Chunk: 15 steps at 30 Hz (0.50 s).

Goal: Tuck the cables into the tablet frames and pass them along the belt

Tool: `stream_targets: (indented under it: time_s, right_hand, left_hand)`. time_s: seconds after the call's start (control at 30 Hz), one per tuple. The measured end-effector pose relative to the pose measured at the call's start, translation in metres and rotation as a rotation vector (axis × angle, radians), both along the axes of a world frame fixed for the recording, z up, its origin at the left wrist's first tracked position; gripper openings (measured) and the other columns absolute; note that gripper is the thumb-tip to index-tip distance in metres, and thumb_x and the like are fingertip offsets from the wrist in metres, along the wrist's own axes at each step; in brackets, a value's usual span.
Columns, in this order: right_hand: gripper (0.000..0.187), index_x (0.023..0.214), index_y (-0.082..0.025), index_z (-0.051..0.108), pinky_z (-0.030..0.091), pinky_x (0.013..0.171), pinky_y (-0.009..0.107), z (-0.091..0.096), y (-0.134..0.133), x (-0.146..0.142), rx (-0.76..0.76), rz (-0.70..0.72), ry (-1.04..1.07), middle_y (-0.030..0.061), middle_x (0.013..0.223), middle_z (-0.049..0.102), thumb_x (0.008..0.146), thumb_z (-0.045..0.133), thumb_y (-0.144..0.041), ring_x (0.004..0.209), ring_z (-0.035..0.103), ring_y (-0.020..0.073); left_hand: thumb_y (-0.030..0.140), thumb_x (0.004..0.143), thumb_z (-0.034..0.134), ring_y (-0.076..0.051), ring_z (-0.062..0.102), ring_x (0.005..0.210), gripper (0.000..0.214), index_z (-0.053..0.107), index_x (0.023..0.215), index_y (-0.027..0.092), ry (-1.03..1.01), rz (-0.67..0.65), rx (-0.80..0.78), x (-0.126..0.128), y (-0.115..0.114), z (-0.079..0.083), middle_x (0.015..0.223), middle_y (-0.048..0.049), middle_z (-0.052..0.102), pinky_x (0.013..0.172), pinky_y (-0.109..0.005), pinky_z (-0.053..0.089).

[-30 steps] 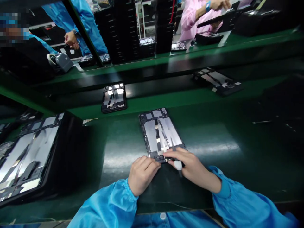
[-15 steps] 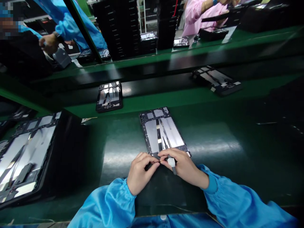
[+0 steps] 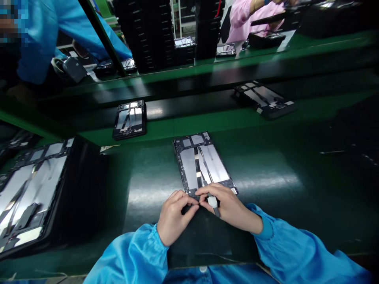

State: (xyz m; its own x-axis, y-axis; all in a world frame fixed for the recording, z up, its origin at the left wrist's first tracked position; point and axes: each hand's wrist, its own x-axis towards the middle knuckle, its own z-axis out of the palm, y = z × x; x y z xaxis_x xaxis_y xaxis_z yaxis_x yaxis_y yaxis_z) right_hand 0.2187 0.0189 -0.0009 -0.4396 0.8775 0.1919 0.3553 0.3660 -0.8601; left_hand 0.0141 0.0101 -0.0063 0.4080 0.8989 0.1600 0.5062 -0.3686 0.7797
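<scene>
Fingers (image 3: pixel 189 200) of two hands meet at the near edge of one tablet frame (image 3: pixel 201 161); right hand (image 3: pixel 229 207) pinches one white-wrapped tool (image 3: pixel 212 202); left hand (image 3: pixel 174 219): grip unclear.

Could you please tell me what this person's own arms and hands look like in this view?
Both arms are covered by loose, shiny bright-blue sleeves, the left sleeve and the right sleeve. Each sleeve is gathered into a snug, elasticated cuff at the wrist. The left hand and the right hand are bare, with no gloves.
</scene>
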Motion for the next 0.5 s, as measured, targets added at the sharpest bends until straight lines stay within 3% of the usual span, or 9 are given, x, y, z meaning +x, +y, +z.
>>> stream_targets:
  time_s: [0.13, 0.33, 0.5]
  right_hand:
    - [0.030, 0.112, -0.022, 0.061, 0.048, 0.080, 0.033, 0.000, 0.000, -0.001, 0.014, 0.006, -0.014, 0.0019, 0.086, 0.070, 0.087, 0.060, -0.006, 0.087, 0.064, 0.0209]
    - [0.031, 0.112, -0.021, 0.062, 0.048, 0.074, 0.034, -0.006, -0.001, -0.004, 0.105, -0.028, -0.050, 0.0041, 0.085, 0.068, 0.086, 0.057, -0.004, 0.080, 0.062, 0.0214]
    - [0.031, 0.113, -0.022, 0.062, 0.049, 0.073, 0.034, -0.008, -0.003, -0.003, 0.112, -0.019, -0.055, 0.0045, 0.086, 0.068, 0.088, 0.055, -0.005, 0.080, 0.062, 0.0214]
  left_hand:
    - [0.023, 0.094, 0.060, -0.015, 0.057, 0.080, 0.009, 0.067, 0.090, 0.021, 0.071, -0.018, 0.114, 0.000, 0.000, -0.001, 0.083, -0.0016, 0.060, 0.069, -0.026, 0.046]
    - [0.015, 0.097, 0.051, -0.018, 0.053, 0.078, 0.018, 0.065, 0.108, 0.017, 0.424, -0.105, 0.599, -0.009, -0.008, 0.000, 0.094, -0.0047, 0.065, 0.064, -0.030, 0.041]
    - [0.012, 0.101, 0.041, -0.018, 0.056, 0.088, 0.030, 0.060, 0.122, 0.016, 0.471, -0.205, 0.692, -0.023, -0.007, -0.001, 0.108, -0.0071, 0.066, 0.070, -0.031, 0.044]
